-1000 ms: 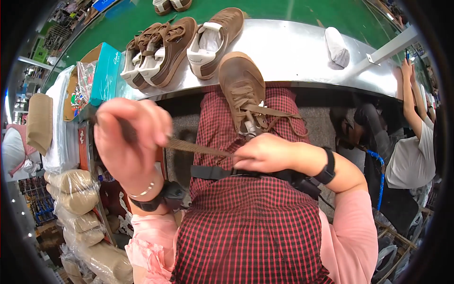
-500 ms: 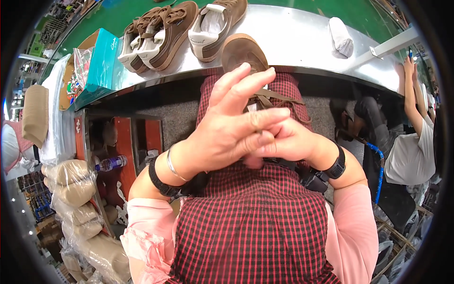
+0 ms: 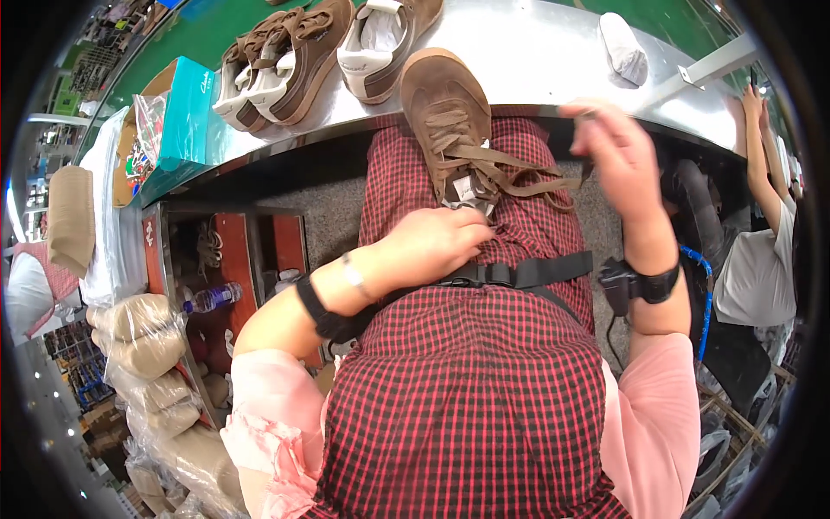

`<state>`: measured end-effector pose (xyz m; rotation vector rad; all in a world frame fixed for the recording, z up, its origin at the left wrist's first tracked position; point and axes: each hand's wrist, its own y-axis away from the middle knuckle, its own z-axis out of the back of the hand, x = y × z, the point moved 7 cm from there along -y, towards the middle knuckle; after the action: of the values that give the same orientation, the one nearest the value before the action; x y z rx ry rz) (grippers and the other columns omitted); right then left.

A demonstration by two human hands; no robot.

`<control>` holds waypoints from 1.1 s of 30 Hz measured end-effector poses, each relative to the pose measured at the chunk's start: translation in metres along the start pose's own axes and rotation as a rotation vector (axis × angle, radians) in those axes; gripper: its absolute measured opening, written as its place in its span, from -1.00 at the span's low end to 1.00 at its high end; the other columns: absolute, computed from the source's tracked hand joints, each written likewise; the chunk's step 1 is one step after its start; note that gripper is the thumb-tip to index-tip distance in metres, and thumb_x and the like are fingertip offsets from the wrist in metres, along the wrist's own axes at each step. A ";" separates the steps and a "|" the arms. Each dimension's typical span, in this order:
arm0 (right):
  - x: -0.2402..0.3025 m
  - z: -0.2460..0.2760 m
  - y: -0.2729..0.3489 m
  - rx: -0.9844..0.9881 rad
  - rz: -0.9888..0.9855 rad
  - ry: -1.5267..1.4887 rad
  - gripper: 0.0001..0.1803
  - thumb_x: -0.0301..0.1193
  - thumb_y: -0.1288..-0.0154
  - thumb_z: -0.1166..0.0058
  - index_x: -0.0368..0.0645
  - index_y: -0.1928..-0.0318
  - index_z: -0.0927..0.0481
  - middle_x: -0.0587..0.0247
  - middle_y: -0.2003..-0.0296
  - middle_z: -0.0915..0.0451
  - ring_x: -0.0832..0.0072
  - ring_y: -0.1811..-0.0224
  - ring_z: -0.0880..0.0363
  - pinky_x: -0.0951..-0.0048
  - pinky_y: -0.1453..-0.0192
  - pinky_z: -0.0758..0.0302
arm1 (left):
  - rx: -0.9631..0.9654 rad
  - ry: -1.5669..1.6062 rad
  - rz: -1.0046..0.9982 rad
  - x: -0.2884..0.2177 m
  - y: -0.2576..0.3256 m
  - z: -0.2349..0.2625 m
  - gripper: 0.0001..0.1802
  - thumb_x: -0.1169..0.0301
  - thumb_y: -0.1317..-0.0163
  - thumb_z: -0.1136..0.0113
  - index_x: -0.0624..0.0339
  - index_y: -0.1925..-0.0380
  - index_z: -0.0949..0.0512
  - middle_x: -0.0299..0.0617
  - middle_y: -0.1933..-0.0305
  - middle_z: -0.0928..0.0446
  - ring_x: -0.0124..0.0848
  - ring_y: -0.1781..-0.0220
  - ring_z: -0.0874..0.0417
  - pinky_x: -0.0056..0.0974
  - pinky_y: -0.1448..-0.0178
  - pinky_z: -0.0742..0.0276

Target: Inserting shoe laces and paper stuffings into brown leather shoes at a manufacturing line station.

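Note:
A brown lace-up sneaker (image 3: 439, 91) lies toe-away across my lap, its front over the table edge. Its brown laces (image 3: 527, 170) trail loose to the right, and a pale label shows inside on the tongue. At the heel end, my left hand (image 3: 441, 240) has its fingers curled and closed against the shoe; the fingertips are partly hidden. My right hand (image 3: 618, 156) is raised right of the shoe, near the lace ends. Motion smears its fingers, so whether it pinches a lace does not show.
Several brown-and-white sneakers (image 3: 298, 65) stand on the metal table (image 3: 527, 52). Left of them is a teal box (image 3: 186, 108); a white wrapped bundle (image 3: 622, 50) lies at right. Bagged beige shoe forms (image 3: 143, 333) are stacked on my left. Another person's arm (image 3: 761, 164) reaches in at right.
My hands, which were together in front of the shoe with fingers interlaced, have parted. The left dropped to the shoe's heel; the right swung out to the right, uncovering the laces.

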<state>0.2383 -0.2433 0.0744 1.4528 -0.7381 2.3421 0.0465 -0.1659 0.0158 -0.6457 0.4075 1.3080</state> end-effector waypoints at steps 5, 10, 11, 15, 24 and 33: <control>0.002 -0.060 0.001 0.127 -0.089 -0.247 -0.75 -0.53 -0.32 0.08 -0.20 0.04 -0.59 0.39 0.38 -0.55 0.74 0.46 -0.40 0.68 0.36 -0.38 | 0.332 0.004 0.264 0.036 -0.019 -0.048 -0.74 0.38 -0.16 -0.09 0.11 0.13 -0.54 -0.12 0.14 -0.55 -0.13 0.10 -0.59 -0.13 0.03 -0.54; -0.021 -0.066 0.008 0.268 -0.319 -0.403 -0.83 -0.47 -0.29 -0.08 -0.23 0.13 -0.60 0.48 0.46 -0.50 0.77 0.44 -0.37 0.68 0.36 -0.35 | 0.316 0.092 0.373 0.049 -0.013 -0.049 -0.80 0.37 -0.17 -0.08 0.17 0.24 -0.58 -0.06 0.27 -0.58 -0.11 0.15 -0.60 -0.11 0.07 -0.51; -0.019 -0.063 0.009 0.222 -0.278 -0.420 -0.84 -0.43 -0.27 -0.13 -0.23 0.19 -0.62 0.51 0.48 -0.48 0.79 0.44 -0.35 0.69 0.38 -0.33 | 0.318 0.093 0.369 0.047 -0.006 -0.045 -0.80 0.37 -0.17 -0.08 0.17 0.24 -0.58 -0.06 0.27 -0.58 -0.11 0.15 -0.60 -0.11 0.07 -0.51; -0.041 -0.047 0.024 0.260 -0.321 -0.432 -0.88 -0.45 -0.28 -0.11 -0.24 0.27 -0.61 0.50 0.46 -0.49 0.77 0.45 -0.35 0.68 0.38 -0.33 | -0.230 0.223 0.391 0.021 0.026 0.045 -0.86 0.57 -0.11 -0.19 0.26 0.29 -0.58 -0.18 0.32 -0.60 -0.34 0.28 -0.62 -0.33 0.17 -0.52; -0.051 -0.064 0.032 0.324 -0.322 -0.383 -0.87 -0.47 -0.28 -0.06 -0.26 0.21 -0.59 0.43 0.44 -0.51 0.71 0.44 -0.40 0.65 0.34 -0.38 | -0.900 0.680 0.723 0.030 0.136 0.141 -0.86 0.60 -0.17 -0.11 0.29 0.24 -0.51 -0.33 0.48 -0.49 -0.62 0.54 -0.44 -0.53 0.46 -0.32; -0.008 -0.123 0.040 0.596 0.298 -0.016 -0.87 -0.46 -0.22 -0.08 -0.25 0.24 -0.55 0.16 0.15 -0.60 0.27 0.18 -0.61 0.36 0.12 -0.53 | 0.210 0.559 0.594 -0.008 0.065 0.056 -0.88 0.53 -0.08 -0.26 0.27 0.34 -0.59 -0.21 0.46 -0.59 -0.48 0.42 -0.60 -0.42 0.32 -0.48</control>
<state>0.1308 -0.2074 0.0122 1.6745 -0.2720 2.9551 -0.0224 -0.1274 0.0501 -0.7364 1.2513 1.5981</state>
